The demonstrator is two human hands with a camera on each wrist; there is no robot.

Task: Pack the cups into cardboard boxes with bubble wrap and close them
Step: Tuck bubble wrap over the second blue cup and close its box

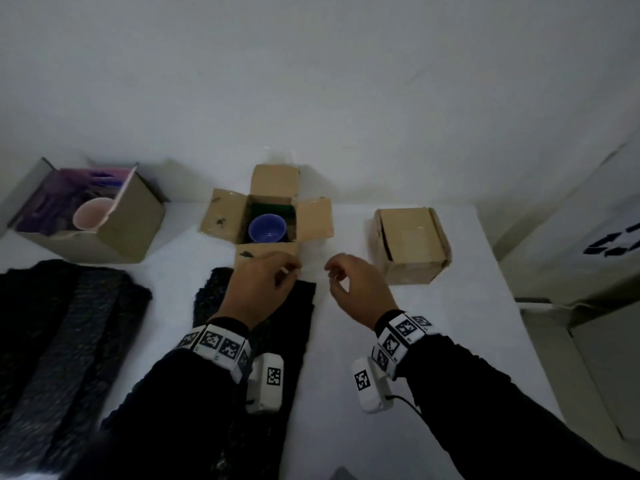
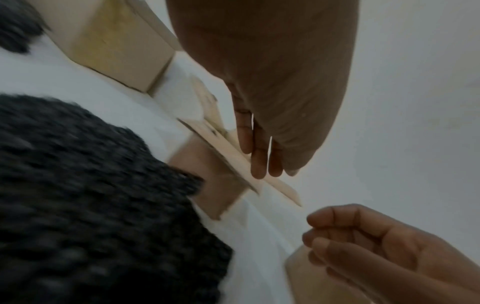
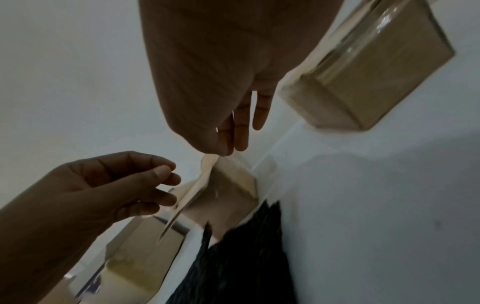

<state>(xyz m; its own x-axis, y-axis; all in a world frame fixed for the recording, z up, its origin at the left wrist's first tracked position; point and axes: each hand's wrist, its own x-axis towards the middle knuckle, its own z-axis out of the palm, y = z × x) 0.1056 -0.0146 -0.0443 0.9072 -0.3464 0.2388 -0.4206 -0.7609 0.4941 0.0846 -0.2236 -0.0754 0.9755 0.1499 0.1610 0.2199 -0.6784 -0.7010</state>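
Left hand (image 1: 258, 284), seen from the head camera, hovers over the near flap (image 1: 266, 259) of the open middle box (image 1: 270, 216), fingers loosely curled and holding nothing; the right hand (image 1: 351, 289) hangs just beside it over the white tabletop (image 1: 450, 341), likewise loosely curled and empty. Inside that box a blue cup (image 1: 267, 229) sits upright on what looks like dark green padding, though the dim light makes this hard to confirm. A pink cup (image 1: 92, 213) waits in the open box on the left (image 1: 104, 216), and the box on the right (image 1: 410, 244) has its flaps folded down. Black bubble wrap (image 1: 263, 327) lies under the left forearm, more of it (image 1: 62, 323) at the far left. From the left wrist, straight fingers (image 2: 257, 152) reach down toward the flap edge, seemingly at it, with nothing pinched. From the right wrist, relaxed fingers (image 3: 241, 127) point down clear of the cardboard. I judge the step in hand to be closing the middle box: next, each hand takes a flap and folds it inward over the cup, side flaps first, without tipping the cup.
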